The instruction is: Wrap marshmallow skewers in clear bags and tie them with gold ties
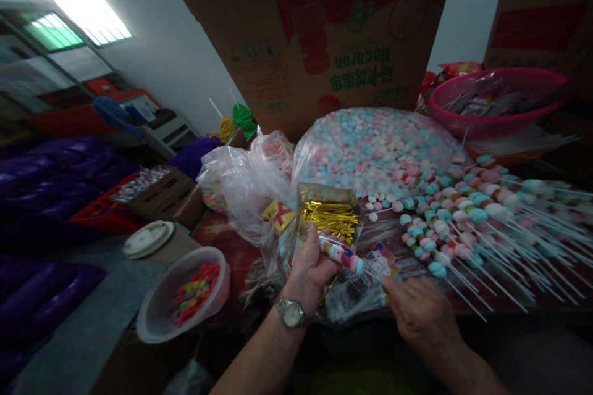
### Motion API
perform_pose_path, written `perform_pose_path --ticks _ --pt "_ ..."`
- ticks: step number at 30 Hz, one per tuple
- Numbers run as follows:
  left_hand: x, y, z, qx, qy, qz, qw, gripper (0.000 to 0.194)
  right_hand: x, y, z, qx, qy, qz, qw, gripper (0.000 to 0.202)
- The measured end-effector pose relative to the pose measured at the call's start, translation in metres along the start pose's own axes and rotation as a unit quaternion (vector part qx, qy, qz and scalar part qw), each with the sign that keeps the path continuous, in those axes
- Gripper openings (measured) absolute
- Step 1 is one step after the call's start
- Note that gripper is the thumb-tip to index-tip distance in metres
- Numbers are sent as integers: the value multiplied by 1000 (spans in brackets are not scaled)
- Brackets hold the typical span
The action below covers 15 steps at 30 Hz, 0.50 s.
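Note:
My left hand (311,268), with a watch on its wrist, is closed around a candy skewer (343,254) in a see-through printed wrapper. Pale blue candy shows at the skewer's lower right end. From there a thin white stick runs to the pinched fingers of my right hand (419,305). Beneath the skewer lie flat printed wrapper bags (380,259) on the table. Just behind my left hand is a container of gold twist ties (331,217). To the right, many finished-looking candy skewers (463,216) are heaped with their white sticks pointing toward me.
A large see-through bag of pastel candies (370,142) rests behind the ties, before a cardboard box (343,31). A pink basin (504,117) stands back right. At left are a plastic bowl of colourful candies (148,321), a lidded tub (157,241) and purple sacks (55,185).

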<state>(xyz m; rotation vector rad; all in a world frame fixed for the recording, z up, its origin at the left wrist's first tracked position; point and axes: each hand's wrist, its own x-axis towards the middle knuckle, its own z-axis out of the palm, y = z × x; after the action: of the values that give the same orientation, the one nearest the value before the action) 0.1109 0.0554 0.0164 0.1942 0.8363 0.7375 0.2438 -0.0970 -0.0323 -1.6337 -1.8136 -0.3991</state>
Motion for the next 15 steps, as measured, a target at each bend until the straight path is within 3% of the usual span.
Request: perform_pose_path --ticks 5,15 --pt "2 -2 3 1 23 30 999 35 -1 -10 -4 37 -14 -7 999 24" --pt "-9 -18 10 52 14 -1 999 37 10 1 -6 120 -127 93 980 26"
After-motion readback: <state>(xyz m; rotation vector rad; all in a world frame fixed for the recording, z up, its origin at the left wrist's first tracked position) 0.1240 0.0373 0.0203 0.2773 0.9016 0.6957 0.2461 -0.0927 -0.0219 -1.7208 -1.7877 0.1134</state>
